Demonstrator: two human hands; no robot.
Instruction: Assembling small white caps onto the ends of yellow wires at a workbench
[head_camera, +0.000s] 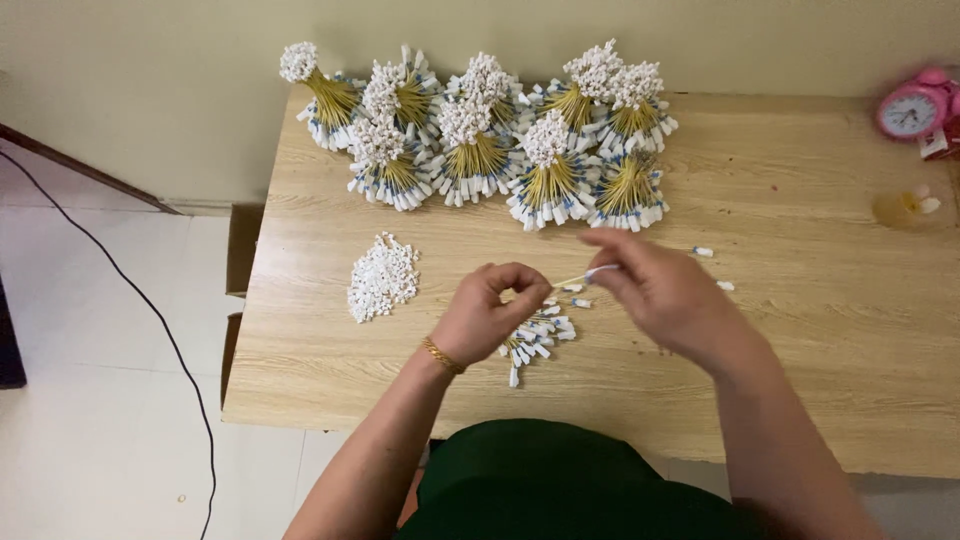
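Note:
My left hand (490, 310), with a gold bracelet on the wrist, holds a small bundle of thin yellow sticks with white and blue tips (535, 338) over the wooden table (800, 330). My right hand (660, 285) pinches one more yellow stick (580, 279) with a white tip, close to the left fingers. A loose pile of small white pieces (381, 277) lies to the left of my left hand. Several finished bundles of the same sticks (480, 140) lie in a row along the table's far edge.
A pink alarm clock (914, 108) stands at the table's far right corner. A small yellowish dish (905, 207) sits near it. A few loose white tips (703, 252) lie by my right hand. A black cable (150, 310) runs over the tiled floor at left.

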